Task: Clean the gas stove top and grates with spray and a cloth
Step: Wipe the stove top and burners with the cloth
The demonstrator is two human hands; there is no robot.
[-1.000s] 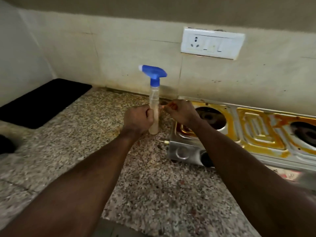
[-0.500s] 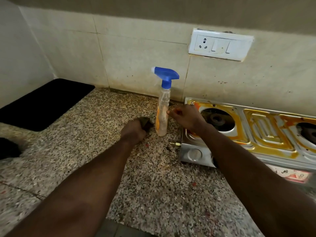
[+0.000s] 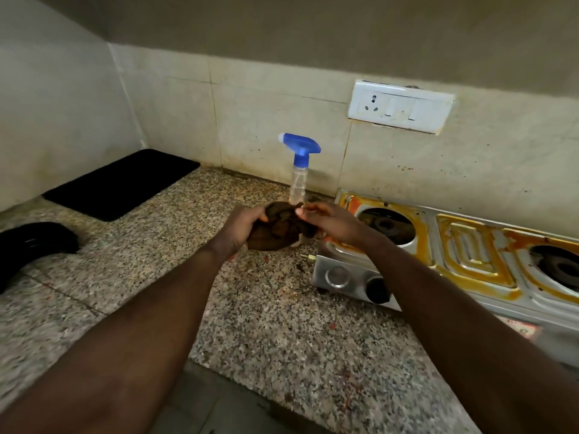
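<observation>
Both hands: you hold one dark brown cloth [image 3: 279,228] between them, above the speckled countertop [image 3: 266,324], just left of the stove's near-left corner.
Left hand [image 3: 241,228]: your fingers are curled round the cloth's left end, thumb on top, gripping it.
Right hand [image 3: 332,222]: your thumb and fingertips pinch the bunched right side. How the remaining fingers lie under the fabric, I cannot tell.
Cloth: crumpled into a wad, with a lower fold hanging below your left palm.
Spray bottle [image 3: 299,170]: upright on the counter behind the cloth, near the back wall. Clear body, blue trigger head with its nozzle to the left. The base is hidden by the cloth.
Stove [image 3: 470,245]: steel, to your right. Orange-yellow residue streaks the top around two burner wells. One silver knob [image 3: 336,277] and one black knob [image 3: 377,289] on the front.
Counter, far left: black mat [image 3: 122,183] in the corner; dark curved object [image 3: 31,245] at the edge, unidentifiable.
Wall: white socket plate [image 3: 401,106] above the stove.
</observation>
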